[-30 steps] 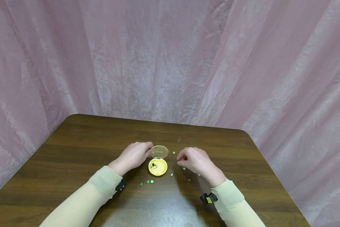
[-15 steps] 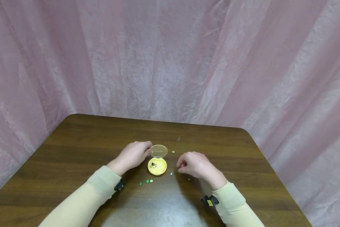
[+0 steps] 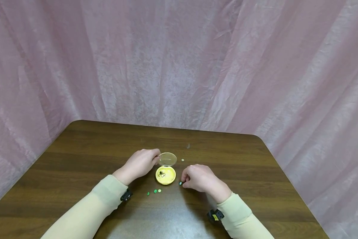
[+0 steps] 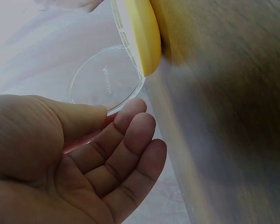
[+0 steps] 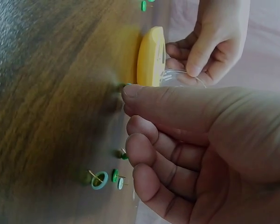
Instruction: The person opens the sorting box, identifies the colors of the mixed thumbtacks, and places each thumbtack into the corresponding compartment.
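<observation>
My left hand (image 3: 140,166) pinches the rim of the clear lid (image 4: 100,79) between thumb and fingers. The lid stands raised at the back of a round yellow case (image 3: 166,181). A few small dark and metallic pieces (image 3: 161,174) lie in the case's left part. To the right of the case, my right hand (image 3: 201,179) has thumb and index fingertips together at a light-blue thumbtack (image 3: 180,183), which is mostly hidden behind the thumb in the right wrist view. Its other fingers are curled. Beneath this hand lie more thumbtacks, among them a pale-rimmed one (image 5: 100,180) with its pin up.
Left of centre, two green thumbtacks (image 3: 155,191) and a pale one (image 3: 159,190) lie in front of the case. Another pale thumbtack (image 3: 183,160) lies behind it to the right. Pink curtains (image 3: 167,66) hang beyond the wooden table (image 3: 101,142).
My right hand has moved toward the front and left, bringing its fingertips to the light-blue thumbtack. The left hand stays at the lid.
</observation>
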`<state>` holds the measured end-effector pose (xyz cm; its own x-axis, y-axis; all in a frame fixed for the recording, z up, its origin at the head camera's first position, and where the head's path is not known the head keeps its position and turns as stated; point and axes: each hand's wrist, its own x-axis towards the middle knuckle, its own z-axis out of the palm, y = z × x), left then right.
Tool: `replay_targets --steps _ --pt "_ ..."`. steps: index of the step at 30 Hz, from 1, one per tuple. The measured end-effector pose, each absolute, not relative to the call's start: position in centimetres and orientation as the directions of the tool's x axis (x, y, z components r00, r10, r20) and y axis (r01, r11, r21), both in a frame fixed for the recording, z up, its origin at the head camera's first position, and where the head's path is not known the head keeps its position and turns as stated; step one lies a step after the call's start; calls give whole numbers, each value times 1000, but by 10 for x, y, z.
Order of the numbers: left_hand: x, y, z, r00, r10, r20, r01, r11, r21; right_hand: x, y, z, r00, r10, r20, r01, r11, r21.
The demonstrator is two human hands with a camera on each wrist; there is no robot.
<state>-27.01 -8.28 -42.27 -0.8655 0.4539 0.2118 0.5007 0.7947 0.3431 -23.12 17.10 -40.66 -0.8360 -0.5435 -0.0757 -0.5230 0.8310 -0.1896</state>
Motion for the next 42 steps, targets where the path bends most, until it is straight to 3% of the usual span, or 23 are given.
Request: replay_targets --steps 31,42 --pt "-269 -82 -422 -861 455 226 507 796 331 -232 164 -411 -831 -550 -86 -529 828 -187" --pt "-267 -80 -422 -859 454 236 511 792 334 -235 171 -405 -832 -554 -33 -523 803 -286"
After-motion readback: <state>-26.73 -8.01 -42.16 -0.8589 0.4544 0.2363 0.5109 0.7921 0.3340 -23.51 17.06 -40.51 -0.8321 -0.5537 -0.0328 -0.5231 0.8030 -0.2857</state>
